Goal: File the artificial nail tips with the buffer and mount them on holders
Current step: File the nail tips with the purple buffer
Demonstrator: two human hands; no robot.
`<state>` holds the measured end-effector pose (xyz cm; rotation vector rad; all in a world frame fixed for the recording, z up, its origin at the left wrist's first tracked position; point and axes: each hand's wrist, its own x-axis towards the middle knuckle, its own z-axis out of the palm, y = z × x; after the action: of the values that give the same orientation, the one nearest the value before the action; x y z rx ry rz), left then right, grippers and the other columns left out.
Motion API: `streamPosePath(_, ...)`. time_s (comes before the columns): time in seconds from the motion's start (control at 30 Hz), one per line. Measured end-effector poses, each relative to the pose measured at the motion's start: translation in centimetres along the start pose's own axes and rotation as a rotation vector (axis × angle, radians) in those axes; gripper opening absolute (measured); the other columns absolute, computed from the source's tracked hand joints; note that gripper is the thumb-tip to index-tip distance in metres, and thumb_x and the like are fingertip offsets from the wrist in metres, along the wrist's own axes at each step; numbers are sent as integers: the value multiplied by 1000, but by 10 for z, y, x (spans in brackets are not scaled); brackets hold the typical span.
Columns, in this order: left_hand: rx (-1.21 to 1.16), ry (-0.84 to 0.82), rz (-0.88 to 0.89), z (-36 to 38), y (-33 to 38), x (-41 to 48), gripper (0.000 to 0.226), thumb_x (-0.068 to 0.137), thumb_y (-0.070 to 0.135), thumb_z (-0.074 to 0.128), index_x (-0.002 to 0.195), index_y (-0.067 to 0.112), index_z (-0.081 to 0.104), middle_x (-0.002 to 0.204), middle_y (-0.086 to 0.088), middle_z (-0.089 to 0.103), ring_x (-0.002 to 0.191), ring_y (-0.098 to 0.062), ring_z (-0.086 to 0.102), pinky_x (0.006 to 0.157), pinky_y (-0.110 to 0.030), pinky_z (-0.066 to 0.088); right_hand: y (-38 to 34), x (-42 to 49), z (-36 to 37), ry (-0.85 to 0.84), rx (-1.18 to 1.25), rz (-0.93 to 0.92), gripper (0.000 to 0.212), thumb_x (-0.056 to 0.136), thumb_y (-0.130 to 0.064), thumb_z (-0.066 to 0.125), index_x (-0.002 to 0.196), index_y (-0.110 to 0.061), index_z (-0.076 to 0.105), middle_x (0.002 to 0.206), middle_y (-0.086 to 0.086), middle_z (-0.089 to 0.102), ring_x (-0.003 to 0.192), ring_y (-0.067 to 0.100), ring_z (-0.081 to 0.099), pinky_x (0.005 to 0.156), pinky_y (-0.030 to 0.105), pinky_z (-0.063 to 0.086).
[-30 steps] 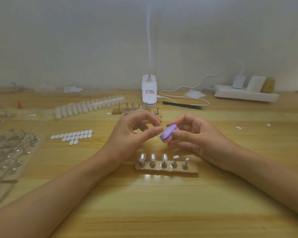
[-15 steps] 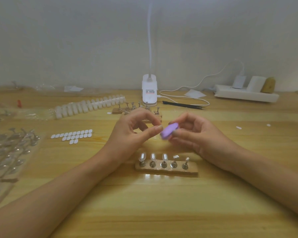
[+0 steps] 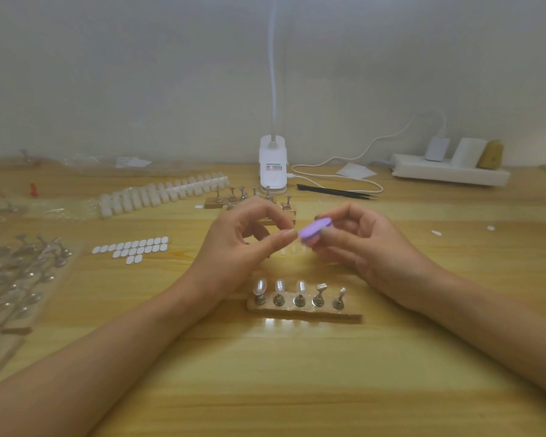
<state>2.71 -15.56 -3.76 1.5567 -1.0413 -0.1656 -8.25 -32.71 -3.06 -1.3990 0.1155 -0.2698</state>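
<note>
My right hand [image 3: 360, 244] pinches a small purple oval buffer [image 3: 314, 229] above the table's middle. My left hand [image 3: 243, 247] faces it, thumb and forefinger pinched together right at the buffer's left end; whatever they hold is too small to make out. In front of both hands lies a wooden holder block [image 3: 303, 312] with five metal stands. Its three left stands carry clear nail tips [image 3: 279, 287]; the two right ones are bare.
A strip of white nail tips [image 3: 161, 193] and a sheet of white adhesive tabs [image 3: 133, 247] lie at left. More holder blocks [image 3: 249, 200] stand behind my hands. Bagged metal stands [image 3: 16, 272] fill the far left. Lamp base [image 3: 273, 167], black tweezers [image 3: 334, 191], power strip [image 3: 448, 173] at the back.
The buffer rocked between my right fingers, tilting down and then up again against my left fingertips. Both hands stayed in place.
</note>
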Motion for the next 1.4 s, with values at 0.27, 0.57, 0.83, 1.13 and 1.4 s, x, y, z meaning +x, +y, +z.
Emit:
streamPosePath(0.27, -7, -1, -8, 0, 1, 0, 8, 86, 15, 73, 80, 18, 68, 89, 12, 64, 72, -5, 57, 68, -20, 45, 0, -1, 2, -74, -66, 21, 27, 83, -13, 67, 106, -3, 58, 100, 13, 74, 90, 25, 74, 78, 33, 60)
streamPosePath(0.57, 15, -33, -8, 1, 1, -1, 7, 85, 15, 73, 81, 16, 68, 90, 12, 64, 72, -2, 57, 68, -16, 45, 2, 3, -3, 0, 26, 5, 35, 80, -14, 68, 110, 0, 59, 93, 13, 76, 84, 23, 75, 72, 25, 59)
streamPosePath(0.83, -5, -17, -30, 0, 0, 0, 7, 86, 15, 73, 82, 13, 68, 91, 6, 65, 70, -8, 57, 65, -19, 45, 3, 1, 1, -39, -74, -8, 30, 82, -13, 69, 108, -2, 60, 98, 14, 76, 89, 24, 74, 76, 30, 60)
streamPosePath(1.13, -15, -22, -24, 1, 4, -1, 7, 84, 19, 72, 79, 17, 67, 89, 11, 63, 71, -3, 56, 67, -15, 43, 1, 3, -2, -3, -32, 6, 32, 78, -14, 70, 106, -2, 61, 96, 16, 76, 87, 25, 75, 71, 27, 60)
streamPosePath(1.4, -8, 4, -35, 0, 2, -1, 8, 85, 14, 73, 80, 15, 68, 88, 13, 64, 69, -4, 56, 66, -16, 44, 1, 1, -1, 1, -35, -18, 31, 79, -13, 69, 106, -3, 60, 97, 13, 76, 87, 22, 74, 75, 27, 60)
